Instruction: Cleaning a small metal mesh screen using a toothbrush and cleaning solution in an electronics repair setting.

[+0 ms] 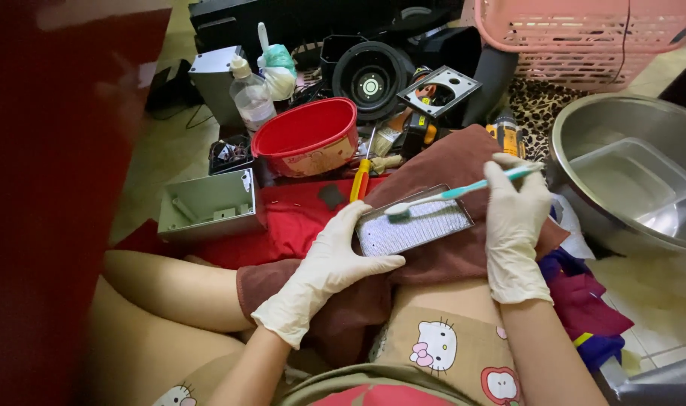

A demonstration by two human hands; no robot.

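Note:
My left hand (324,271), in a white glove, grips the near left edge of a flat rectangular metal mesh filter (418,225) that rests on a brown towel (448,259) over my lap. My right hand (514,225), also gloved, holds a teal and white toothbrush (455,193) by its handle. The brush head touches the filter's upper left part.
A red bowl (309,135), a grey metal box (207,204), a clear bottle (251,96), a yellow-handled screwdriver (360,180) and black fan parts (371,75) lie ahead. A large steel basin (583,131) holding a clear tub sits right, a pink basket (583,34) behind it.

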